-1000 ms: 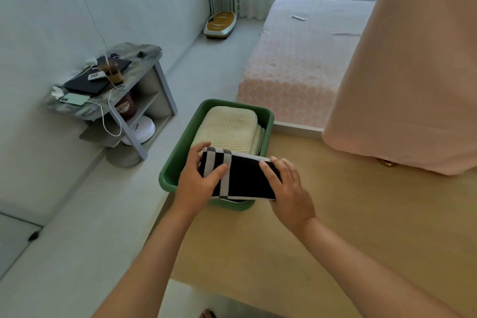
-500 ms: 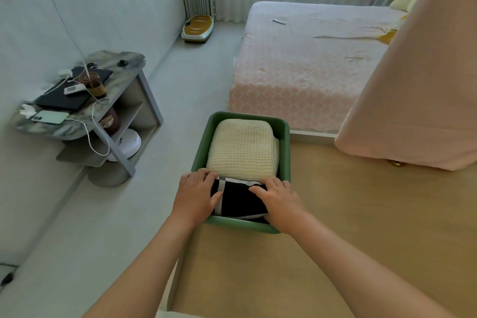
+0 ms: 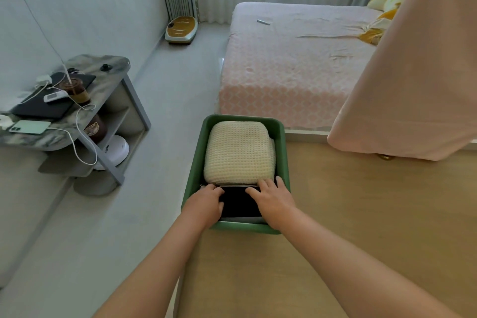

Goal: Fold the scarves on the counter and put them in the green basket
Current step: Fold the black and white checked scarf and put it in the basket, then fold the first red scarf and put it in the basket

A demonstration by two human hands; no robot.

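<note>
1. Two folded scarves are shown inside a green rectangular plastic basket (image 3: pixel 198 155), which is set on the left edge of a light wooden counter (image 3: pixel 374 227).
2. A cream waffle-knit folded scarf (image 3: pixel 240 152) is laid in the far part of the basket and fills it almost from wall to wall.
3. A black folded scarf with pale stripes (image 3: pixel 238 202) is lodged in the near part of the basket, between the cream scarf and the near wall. Its far edge touches the cream scarf, and a pale band is seen along its near edge.
4. The left hand (image 3: pixel 205 205) is laid palm down on the left end of the black scarf. Its fingers reach forward to the scarf's far edge, and its thumb is laid on the cloth.
5. The right hand (image 3: pixel 275 201) is laid palm down on the right end of the same scarf, with its fingers spread and nearly straight. Nothing is pinched by either hand.
6. A pink hanging cloth (image 3: pixel 413 72) is seen over the counter's far right part.
7. A pink patterned bed (image 3: pixel 296 64) is placed beyond the counter.
8. A grey marbled side table (image 3: pixel 103 64) is placed at the left wall. It bears a pale green phone (image 3: pixel 29 127), a dark flat laptop (image 3: pixel 46 107) and a plastic cup of brown drink (image 3: pixel 75 91).
</note>
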